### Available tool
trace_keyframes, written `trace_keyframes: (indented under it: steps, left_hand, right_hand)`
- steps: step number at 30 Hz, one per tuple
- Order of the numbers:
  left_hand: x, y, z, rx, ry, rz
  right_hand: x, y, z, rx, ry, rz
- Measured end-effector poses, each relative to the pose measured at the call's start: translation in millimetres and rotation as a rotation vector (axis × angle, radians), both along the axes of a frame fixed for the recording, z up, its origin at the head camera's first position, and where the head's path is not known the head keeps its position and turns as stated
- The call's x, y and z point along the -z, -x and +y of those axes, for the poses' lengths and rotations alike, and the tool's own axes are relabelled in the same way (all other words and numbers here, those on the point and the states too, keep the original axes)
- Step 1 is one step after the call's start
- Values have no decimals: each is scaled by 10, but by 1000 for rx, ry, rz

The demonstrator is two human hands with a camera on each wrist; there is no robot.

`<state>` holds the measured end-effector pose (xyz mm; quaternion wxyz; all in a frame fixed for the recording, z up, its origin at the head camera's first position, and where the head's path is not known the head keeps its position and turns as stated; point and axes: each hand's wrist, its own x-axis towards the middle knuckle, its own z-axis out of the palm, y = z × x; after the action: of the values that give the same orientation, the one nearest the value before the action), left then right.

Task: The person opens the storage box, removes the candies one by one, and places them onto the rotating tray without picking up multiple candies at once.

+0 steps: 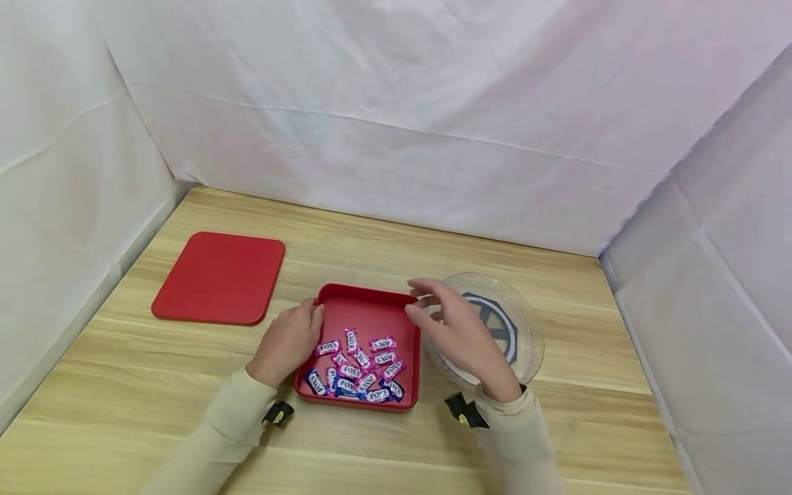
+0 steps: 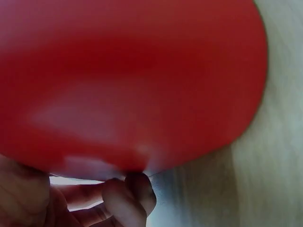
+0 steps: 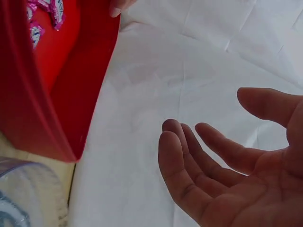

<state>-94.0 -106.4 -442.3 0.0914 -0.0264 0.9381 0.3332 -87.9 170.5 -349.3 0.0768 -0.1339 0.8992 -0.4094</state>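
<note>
A square red box has many wrapped candies in pink and blue wrappers, bunched toward its near side. My left hand grips the box's left wall near the far corner. In the left wrist view the red box fills most of the picture, with fingers at its edge. My right hand hovers by the far right corner, over part of a clear round dish. The right wrist view shows that hand with fingers spread and loosely bent, apart from the box and holding nothing.
A flat red lid lies on the wooden table at the left. The clear dish, with a dark and white emblem showing through it, stands right of the box. White cloth walls enclose the table at the back and sides.
</note>
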Motion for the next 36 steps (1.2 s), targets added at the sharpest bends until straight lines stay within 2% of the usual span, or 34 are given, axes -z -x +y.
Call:
trace_keyframes:
  steps: [5,9,17,22,27,32,36]
  left_hand:
    - [22,-14,13,-24,0,20]
    - [28,-24,23,-32,3,36]
    - [9,-25,24,-22,20,32]
    - [17,-19,22,-13,32,47]
    - [14,-16,36,-18,32,48]
    - [10,-25,42,-25,33,37]
    - [6,-35,35,-29,39,45]
  right_hand:
    - [-35,99,-197,-78,9,-25]
    - [38,161,-366,-121,-4,-52]
    - [202,326,-707,-282,-166,-64]
    - [357,405,-873,-364,-302,-87]
    - [484,422,-980,-384,-452,-97]
    - [538,412,-1040,-374,-592,-91]
    - [570,411,-1079,-373,-661,-61]
